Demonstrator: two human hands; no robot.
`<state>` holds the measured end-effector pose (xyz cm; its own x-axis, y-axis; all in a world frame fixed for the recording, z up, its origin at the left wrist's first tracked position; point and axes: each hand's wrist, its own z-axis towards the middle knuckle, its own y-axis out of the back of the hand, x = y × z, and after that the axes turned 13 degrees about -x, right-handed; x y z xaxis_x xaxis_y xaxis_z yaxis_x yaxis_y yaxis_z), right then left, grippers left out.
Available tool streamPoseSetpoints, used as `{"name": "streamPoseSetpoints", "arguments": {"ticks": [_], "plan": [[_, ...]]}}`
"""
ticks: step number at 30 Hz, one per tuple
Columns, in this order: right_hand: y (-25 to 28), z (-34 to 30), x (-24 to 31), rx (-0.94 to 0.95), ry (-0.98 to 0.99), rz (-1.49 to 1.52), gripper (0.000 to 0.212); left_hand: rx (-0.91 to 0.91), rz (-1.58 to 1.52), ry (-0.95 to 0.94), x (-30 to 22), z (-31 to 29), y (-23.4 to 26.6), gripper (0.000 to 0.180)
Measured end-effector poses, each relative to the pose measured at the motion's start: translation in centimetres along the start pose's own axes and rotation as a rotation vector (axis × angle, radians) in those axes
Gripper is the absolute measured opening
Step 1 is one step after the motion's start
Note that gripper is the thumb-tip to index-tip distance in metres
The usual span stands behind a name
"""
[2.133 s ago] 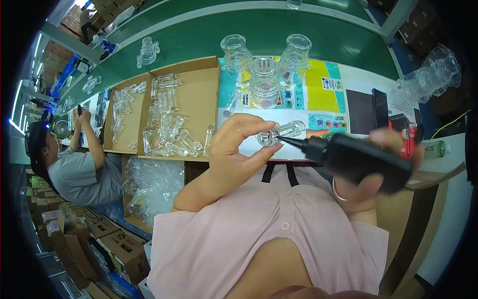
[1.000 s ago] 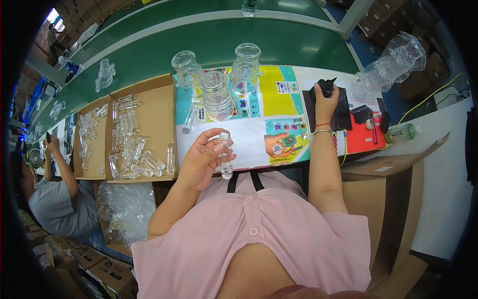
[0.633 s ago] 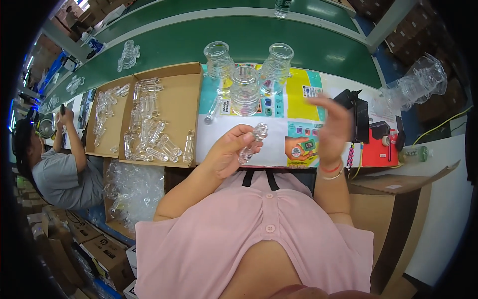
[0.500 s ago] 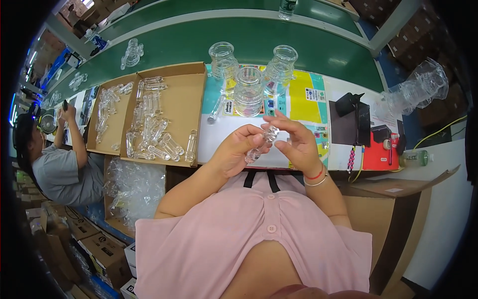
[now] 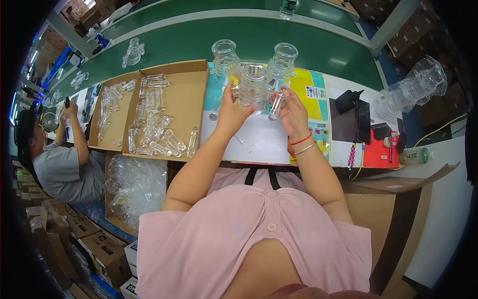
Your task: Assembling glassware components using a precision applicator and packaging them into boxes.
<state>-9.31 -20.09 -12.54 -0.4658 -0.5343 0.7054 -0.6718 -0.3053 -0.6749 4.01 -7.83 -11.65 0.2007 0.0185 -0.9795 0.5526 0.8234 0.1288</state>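
Observation:
My right hand (image 5: 294, 114) is closed on a clear rod-shaped piece (image 5: 275, 107) with a rounded end, tilted beside a clear ribbed jar (image 5: 254, 85). My left hand (image 5: 231, 113) is at the jar's left side, its index finger and thumb spread wide. The thumb tip reaches the front of the jar's base; whether it presses on it I cannot tell. Two more clear jars stand just behind, a left one (image 5: 225, 59) and a right one (image 5: 284, 61). Another clear rod piece (image 5: 214, 110) lies left of my left hand, partly hidden by it.
A cardboard tray (image 5: 174, 112) to the left holds several clear rod pieces. Below it is a box of clear plastic bags (image 5: 134, 187). At right stand a black bottle (image 5: 348, 102), wrapped clear jars (image 5: 416, 87) and a plastic bottle (image 5: 417, 156). A co-worker (image 5: 59, 159) sits at far left.
Both hands have moved forward from near my body to the middle jar. They were together at the rod piece; now they are apart, and the right hand alone holds it.

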Motion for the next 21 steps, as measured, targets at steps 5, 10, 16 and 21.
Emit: {"name": "streamPoseSetpoints", "arguments": {"ticks": [5,10,16,21], "plan": [[-3.3,-4.2,3.2,0.107,0.023,0.090,0.033,0.070,0.162,-0.103,-2.5,-1.8,2.1,0.091],[-6.4,-9.4,6.6,0.336,0.111,0.011,0.037,0.258,-0.265,-0.078,-7.6,-5.2,6.0,0.087],[-6.6,-10.6,6.3,0.373,0.419,-0.261,0.039,0.346,-0.565,-0.156,-9.1,-6.7,7.1,0.089],[-7.1,-11.5,6.7,0.387,0.459,-0.364,0.042,0.363,-0.657,0.036,-10.2,-7.3,6.9,0.092]]}}
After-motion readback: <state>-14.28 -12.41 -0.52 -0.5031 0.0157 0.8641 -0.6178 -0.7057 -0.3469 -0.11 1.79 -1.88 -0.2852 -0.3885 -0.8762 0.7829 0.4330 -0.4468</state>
